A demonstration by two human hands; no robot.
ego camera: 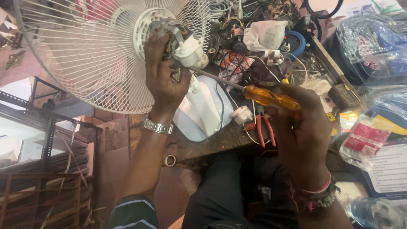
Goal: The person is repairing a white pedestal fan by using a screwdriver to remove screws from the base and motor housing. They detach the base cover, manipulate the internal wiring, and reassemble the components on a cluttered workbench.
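Nearest the camera, the right hand (303, 127) sat at about four o'clock in the view, its grip clenched around the amber handle of a screwdriver (271, 98). The steel shaft ran up toward ten o'clock, and its tip reached the fan motor (182, 42). At roughly eleven o'clock from that hand, the left hand (163, 72), with a metal watch (157, 126) on its wrist, had its grip wrapped about the exposed motor housing at the back of a white wire fan guard (85, 51), which filled the upper left. Just below the motor, the fan's white stand and base (203, 110) rested on the worn wooden table (212, 142). A white plug (242, 114) and red-handled pliers (265, 129) lay on the table between the base and the right hand. Farther off, at twelve to one o'clock, lay a tangle of wires and parts, a crumpled white bag (265, 34) and a blue round object (294, 42).
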